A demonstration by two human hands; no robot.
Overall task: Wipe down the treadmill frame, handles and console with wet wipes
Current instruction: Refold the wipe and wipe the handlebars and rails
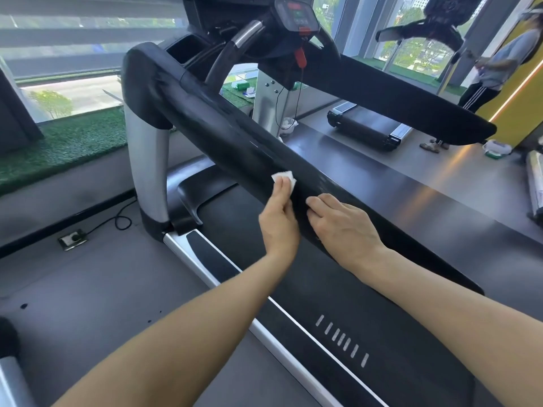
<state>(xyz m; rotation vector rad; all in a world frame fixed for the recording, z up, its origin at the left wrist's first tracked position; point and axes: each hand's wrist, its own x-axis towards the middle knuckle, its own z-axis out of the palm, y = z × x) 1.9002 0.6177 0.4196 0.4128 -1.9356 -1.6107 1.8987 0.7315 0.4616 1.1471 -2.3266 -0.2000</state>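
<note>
A long black padded side handrail (pixel 235 133) of the treadmill runs diagonally across the view. My left hand (pixel 279 221) presses a small white wet wipe (pixel 78 177) flat against the rail's near side with straight fingers. My right hand (pixel 343 227) rests on top of the same rail just to the right, its fingers curled over the far edge. The console (pixel 296 16) with a red safety key sits at the top, and the silver upright post (pixel 147 171) stands at the left. The black belt deck (pixel 352 318) lies below my arms.
Green artificial turf (pixel 67 142) lines the window sill at left. A floor socket with a cable (pixel 72 238) lies beside the treadmill base. Another treadmill (pixel 370 127), a wipes tub (pixel 496 148) and a standing person (pixel 499 69) are at the right.
</note>
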